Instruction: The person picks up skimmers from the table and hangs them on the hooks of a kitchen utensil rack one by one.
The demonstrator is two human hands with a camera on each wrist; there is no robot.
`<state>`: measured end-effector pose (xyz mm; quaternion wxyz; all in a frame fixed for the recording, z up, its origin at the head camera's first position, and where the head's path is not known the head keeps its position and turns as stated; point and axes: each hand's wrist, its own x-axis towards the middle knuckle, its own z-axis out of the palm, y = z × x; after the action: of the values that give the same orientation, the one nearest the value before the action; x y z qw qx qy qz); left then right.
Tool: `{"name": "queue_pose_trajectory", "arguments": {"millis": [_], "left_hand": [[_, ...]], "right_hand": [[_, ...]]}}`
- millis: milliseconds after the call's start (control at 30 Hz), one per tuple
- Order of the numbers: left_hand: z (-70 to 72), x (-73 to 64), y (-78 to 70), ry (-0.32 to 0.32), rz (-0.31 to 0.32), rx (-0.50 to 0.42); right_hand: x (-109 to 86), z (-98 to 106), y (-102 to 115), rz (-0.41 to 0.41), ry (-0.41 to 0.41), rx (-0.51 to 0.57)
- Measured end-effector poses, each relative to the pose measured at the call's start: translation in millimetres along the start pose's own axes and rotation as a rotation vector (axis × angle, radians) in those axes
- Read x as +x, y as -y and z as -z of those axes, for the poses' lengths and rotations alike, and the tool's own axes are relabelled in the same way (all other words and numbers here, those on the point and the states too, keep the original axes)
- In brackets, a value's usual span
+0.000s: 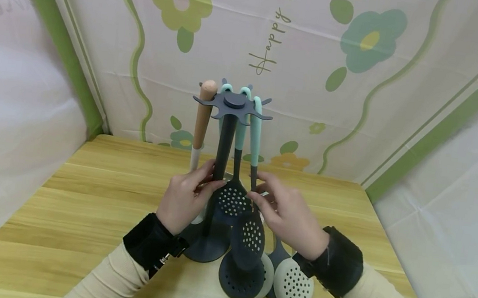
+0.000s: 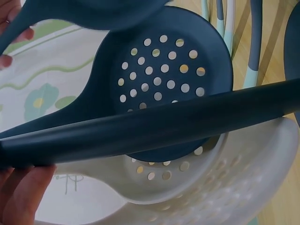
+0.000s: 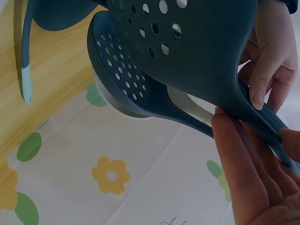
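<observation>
A dark utensil stand (image 1: 234, 100) with a hooked top rises from the table. My left hand (image 1: 185, 197) holds its black pole (image 2: 164, 126) between thumb and fingers, around mid-height. My right hand (image 1: 292, 219) pinches the dark neck of a perforated skimmer (image 1: 252, 239), whose mint handle reaches up to a hook on the right; its holed head fills much of the right wrist view (image 3: 206, 56). Behind the pole hangs a second dark skimmer (image 1: 233, 202), also mint-handled. A pale utensil with a wooden handle (image 1: 201, 120) hangs at the left.
On the table (image 1: 82, 200), several utensils lie to the right of the stand's round base (image 1: 205, 253), among them a dark skimmer (image 1: 239, 282) and a pale skimmer (image 1: 294, 285). A flower-printed cloth (image 1: 243, 36) closes off the back, and pale cloth walls stand at both sides.
</observation>
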<state>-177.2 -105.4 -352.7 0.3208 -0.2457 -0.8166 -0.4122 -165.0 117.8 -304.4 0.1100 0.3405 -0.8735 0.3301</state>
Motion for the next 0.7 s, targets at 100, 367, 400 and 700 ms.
{"name": "queue_pose_trajectory", "arguments": {"millis": [100, 367, 400, 700], "left_hand": [[-0.3, -0.3, 0.1, -0.001, -0.001, 0.003], [-0.7, -0.3, 0.0, 0.003, -0.007, 0.005], [-0.7, -0.3, -0.1, 0.004, -0.006, 0.004], [-1.3, -1.1, 0.2, 0.002, 0.0, 0.002]], "right_hand": [[2.7, -4, -2, 0.001, 0.011, 0.025], [6.1, -12, -9, -0.041, 0.064, 0.079], [6.3, -12, -10, -0.046, 0.069, 0.081], [8.5, -13, -15, -0.093, 0.079, 0.079]]}}
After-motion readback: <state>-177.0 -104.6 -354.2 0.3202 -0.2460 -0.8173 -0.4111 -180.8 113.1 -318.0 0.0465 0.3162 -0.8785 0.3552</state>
